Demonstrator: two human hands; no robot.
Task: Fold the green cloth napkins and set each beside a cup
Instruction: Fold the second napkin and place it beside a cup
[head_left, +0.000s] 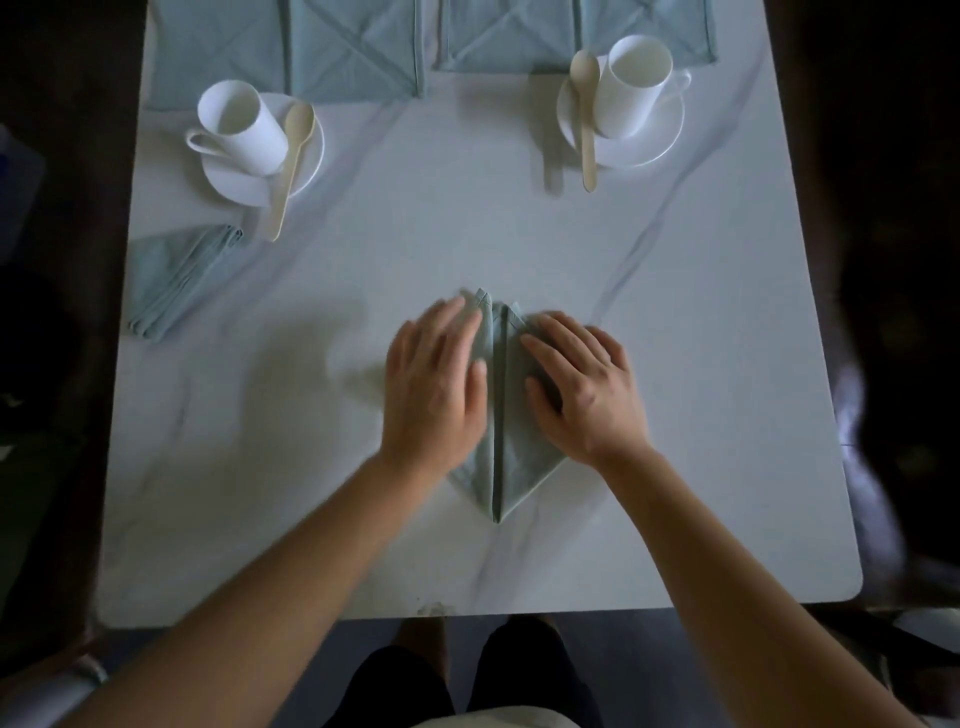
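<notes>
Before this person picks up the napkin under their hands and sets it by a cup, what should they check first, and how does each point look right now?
1. Napkin folded to a point with a centre crease: ok.
2. Left hand and right hand both flat on it, nothing gripped yet: ok.
3. Left cup already has a folded napkin nearby: ok.
4. Right cup has no folded napkin beside it: not ok, it goes there.
5. Bare table near the right saucer: ok.
6. Fold holds when lifted: cannot tell.
</notes>
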